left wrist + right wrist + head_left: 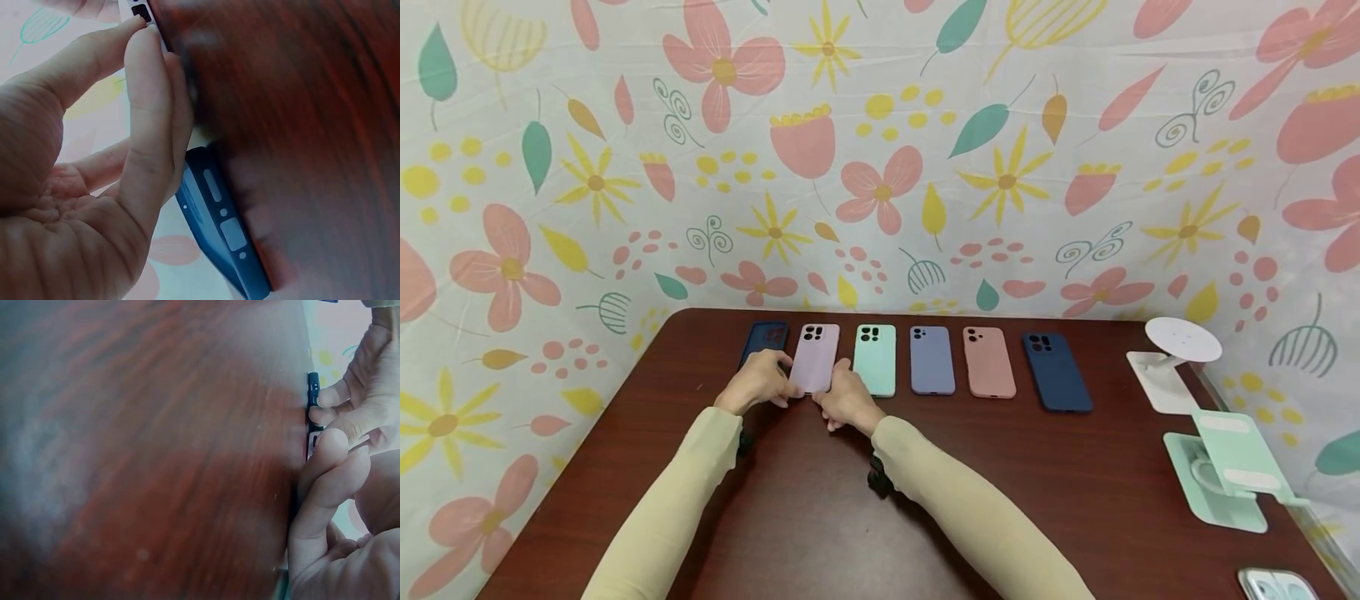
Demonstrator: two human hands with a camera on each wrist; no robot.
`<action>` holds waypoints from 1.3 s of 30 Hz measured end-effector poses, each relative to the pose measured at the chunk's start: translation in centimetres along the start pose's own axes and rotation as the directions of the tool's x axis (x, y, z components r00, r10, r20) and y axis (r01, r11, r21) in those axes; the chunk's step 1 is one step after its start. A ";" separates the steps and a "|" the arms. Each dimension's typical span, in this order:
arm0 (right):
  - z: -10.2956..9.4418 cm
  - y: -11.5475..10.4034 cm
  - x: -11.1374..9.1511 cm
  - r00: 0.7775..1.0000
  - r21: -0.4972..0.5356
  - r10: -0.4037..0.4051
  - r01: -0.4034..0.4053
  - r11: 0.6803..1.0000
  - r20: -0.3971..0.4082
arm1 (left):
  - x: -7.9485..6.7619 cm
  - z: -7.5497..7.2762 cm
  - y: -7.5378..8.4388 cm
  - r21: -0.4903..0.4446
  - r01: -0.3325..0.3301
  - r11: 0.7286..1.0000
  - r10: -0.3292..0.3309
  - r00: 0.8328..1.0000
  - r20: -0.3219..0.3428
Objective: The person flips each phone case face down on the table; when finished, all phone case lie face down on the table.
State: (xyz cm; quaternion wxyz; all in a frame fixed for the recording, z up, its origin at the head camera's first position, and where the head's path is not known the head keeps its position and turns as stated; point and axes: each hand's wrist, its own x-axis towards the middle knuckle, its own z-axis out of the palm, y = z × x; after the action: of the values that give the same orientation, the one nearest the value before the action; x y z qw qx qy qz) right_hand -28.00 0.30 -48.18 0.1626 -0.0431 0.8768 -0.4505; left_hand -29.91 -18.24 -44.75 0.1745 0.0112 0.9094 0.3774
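Note:
A lilac phone case [815, 358] lies on the brown table in a row of cases. My left hand [760, 379] pinches its lower left corner; the left wrist view has thumb and fingertips at the case's edge [142, 14]. At the lower right corner, my right hand [848, 396] grips the case with bent fingers, partly covering that corner. Left of it lies a dark blue phone case [765, 336], its lower part hidden behind my left hand. A mint phone case [875, 367] sits just right, close to my right hand.
Farther right in the row are a periwinkle case [932, 362], a pink case [989, 367] and a navy case [1060, 375]. A white stand [1182, 340], a mint folding stand [1236, 458] and a white phone-like item [1276, 585] line the right edge. Patterned cloth [880, 125] hangs behind.

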 end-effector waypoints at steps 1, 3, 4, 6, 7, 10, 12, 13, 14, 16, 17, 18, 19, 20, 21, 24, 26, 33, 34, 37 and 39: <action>0.0 0.0 0.0 1.000 -0.004 0.001 -0.001 1.000 0.000 | 0.0 0.0 0.0 0.010 0.002 1.000 -0.002 1.000 0.001; 0.0 0.0 0.1 1.000 -0.006 0.005 -0.005 1.000 0.001 | 0.0 0.1 0.2 0.019 0.012 1.000 -0.012 1.000 0.000; 0.0 0.0 0.1 1.000 -0.005 0.007 -0.007 1.000 0.001 | 0.1 0.1 0.2 0.022 0.017 1.000 -0.017 1.000 -0.003; 0.0 0.1 0.2 1.000 -0.003 0.010 -0.010 1.000 0.002 | 0.0 0.2 0.3 0.030 0.018 0.999 -0.018 1.000 -0.003; 0.0 0.1 0.2 1.000 -0.002 0.014 -0.014 1.000 0.004 | 0.0 0.2 0.2 0.033 0.019 0.999 -0.019 1.000 -0.006; 0.1 0.1 0.2 1.000 0.015 0.020 -0.020 1.000 -0.004 | -0.1 0.3 0.1 0.041 0.011 0.999 -0.010 1.000 -0.014; 0.2 0.1 0.2 1.000 0.039 0.019 -0.019 0.999 -0.008 | -0.3 0.3 0.0 0.045 0.001 0.999 0.000 1.000 -0.019; 0.2 0.1 0.2 1.000 0.050 0.015 -0.015 0.999 -0.012 | -0.4 0.3 -0.1 0.046 -0.007 0.999 0.008 1.000 -0.023; 0.3 0.1 0.2 1.000 0.064 0.009 -0.008 0.998 -0.017 | -0.6 0.2 -0.1 0.041 -0.011 0.999 0.012 1.000 -0.024; 0.5 0.1 0.2 1.000 0.078 -0.008 0.010 0.997 -0.022 | -0.9 0.0 -0.1 0.029 -0.027 0.999 0.028 0.999 -0.025; 0.6 -0.1 0.1 1.000 0.084 -0.019 0.021 0.996 -0.021 | -1.0 -0.1 -0.2 0.020 -0.029 0.999 0.030 0.999 -0.027; 0.9 0.0 0.2 0.999 0.076 -0.034 0.036 0.996 -0.027 | -1.1 -0.2 -0.2 0.015 -0.035 0.999 0.035 0.999 -0.028; 1.0 -0.1 0.1 0.999 0.073 -0.047 0.049 0.996 -0.023 | -1.2 -0.4 -0.2 0.007 -0.035 0.999 0.036 0.999 -0.029; 1.0 -0.3 0.0 0.998 0.074 -0.059 0.060 0.995 -0.018 | -1.3 -0.6 -0.2 0.004 -0.040 0.999 0.040 0.999 -0.026; 1.1 -0.5 -0.1 0.997 0.070 -0.071 0.072 0.995 -0.010 | -1.4 -0.8 -0.1 0.003 -0.044 0.999 0.044 0.999 -0.025; 1.8 -0.8 0.2 0.994 0.043 -0.106 0.106 0.993 -0.004 | -1.5 -1.6 -0.1 0.011 -0.047 0.999 0.047 0.999 -0.026; 2.0 -1.3 0.2 0.993 0.039 -0.118 0.118 0.992 0.014 | -1.5 -2.3 -0.4 0.035 -0.047 0.998 0.049 0.998 -0.037; 2.9 -2.6 0.3 0.986 0.024 -0.143 0.142 0.990 0.084 | -2.1 -4.9 -2.3 0.108 -0.002 0.994 0.010 0.997 -0.077; 3.1 -2.7 0.4 0.986 0.025 -0.143 0.141 0.990 0.091 | -2.1 -5.3 -2.7 0.104 0.008 0.995 0.000 0.997 -0.076; 3.6 -3.2 0.5 0.986 0.041 -0.133 0.129 0.991 0.097 | -2.0 -6.2 -3.9 0.096 0.030 0.995 -0.025 0.998 -0.059; 4.1 -3.5 0.5 0.987 0.047 -0.128 0.124 0.991 0.092 | -1.9 -6.6 -4.7 0.090 0.047 0.995 -0.043 0.998 -0.040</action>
State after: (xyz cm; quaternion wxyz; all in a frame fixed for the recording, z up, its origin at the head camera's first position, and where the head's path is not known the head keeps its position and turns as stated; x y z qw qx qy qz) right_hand -27.41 -5.03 -47.69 0.1762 -0.1165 0.8542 -0.4751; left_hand -29.74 -26.38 -43.09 0.1648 -0.0087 0.9288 0.3318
